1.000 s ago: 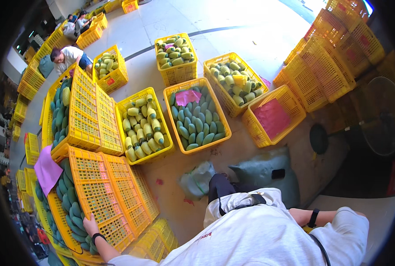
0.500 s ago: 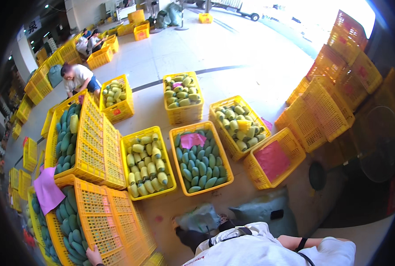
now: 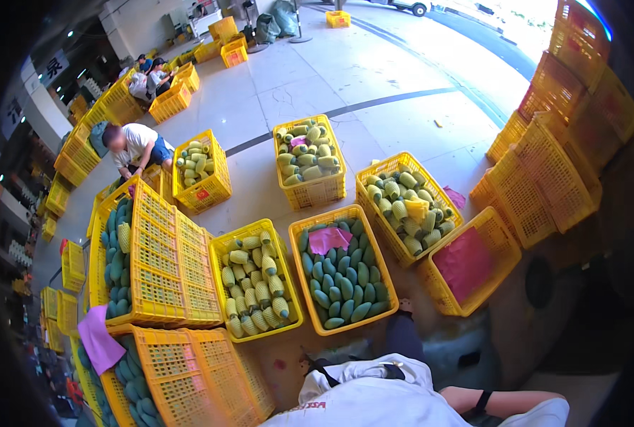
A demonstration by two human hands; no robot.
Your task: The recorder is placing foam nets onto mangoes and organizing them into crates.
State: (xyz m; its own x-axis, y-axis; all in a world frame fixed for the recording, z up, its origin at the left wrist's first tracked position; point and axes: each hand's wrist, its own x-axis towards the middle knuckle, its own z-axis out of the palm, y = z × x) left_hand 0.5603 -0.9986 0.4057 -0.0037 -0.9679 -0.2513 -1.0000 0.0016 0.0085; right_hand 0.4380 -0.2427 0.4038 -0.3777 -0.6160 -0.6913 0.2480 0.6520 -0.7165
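Observation:
My right hand (image 3: pixel 460 398) rests against my side at the lower edge, a black band on its wrist; its fingers are hidden by my shirt. My left hand is out of the picture. Before me stands a yellow crate (image 3: pixel 392 322) of green mangoes (image 3: pixel 347 285), a pink sheet (image 3: pixel 329 240) lying on them. To its left, another crate (image 3: pixel 293 324) holds mangoes in pale yellow foam nets (image 3: pixel 254 285). On the lower left, green mangoes (image 3: pixel 137 377) fill a crate on the stack (image 3: pixel 181 370), with a pink sheet (image 3: pixel 102 339) over its corner.
Further crates of netted mangoes stand beyond, one at the right (image 3: pixel 411 262). A crate lined with pink (image 3: pixel 510 265) is nearer me. Tall crate stacks (image 3: pixel 545 178) line the right. A co-worker (image 3: pixel 135 146) bends over crates at the far left. Green sacks (image 3: pixel 466 341) lie by my legs.
My left hand, earlier on the edge of the lower-left mango crate, has gone out of view. My view has shifted, and one of my legs has come forward beside the green mango crate.

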